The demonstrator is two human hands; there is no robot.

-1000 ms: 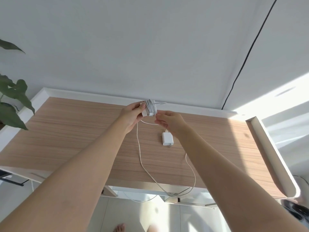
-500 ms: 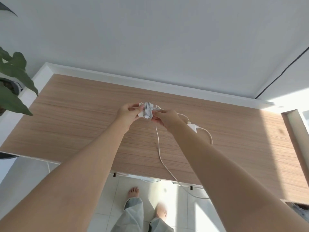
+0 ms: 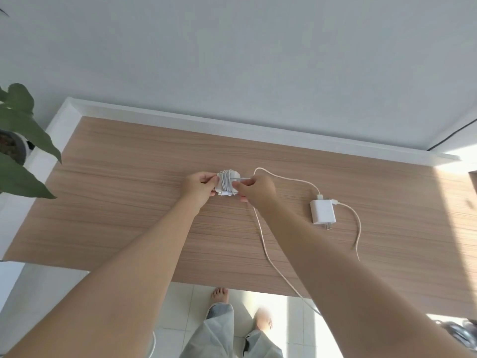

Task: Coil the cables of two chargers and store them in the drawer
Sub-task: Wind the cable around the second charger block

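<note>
A white charger wrapped in its own coiled cable point(image 3: 226, 184) sits between my two hands, low over the wooden tabletop point(image 3: 124, 202). My left hand point(image 3: 198, 186) grips its left side. My right hand point(image 3: 258, 188) pinches its right side and the cable end. A second white charger point(image 3: 323, 211) lies flat on the table to the right. Its loose white cable point(image 3: 263, 236) loops behind my right hand and runs off the table's front edge; a shorter length point(image 3: 357, 228) curves at its right. No drawer is in view.
A white raised rim point(image 3: 206, 122) borders the table's back and left sides against a pale wall. Green plant leaves point(image 3: 23, 140) hang at the left edge. Below the front edge are a tiled floor and a person's bare feet point(image 3: 219, 295).
The view tilted down and the table sits lower and nearer. My hands lowered the coiled charger toward the tabletop. The second charger now shows fully at the right.
</note>
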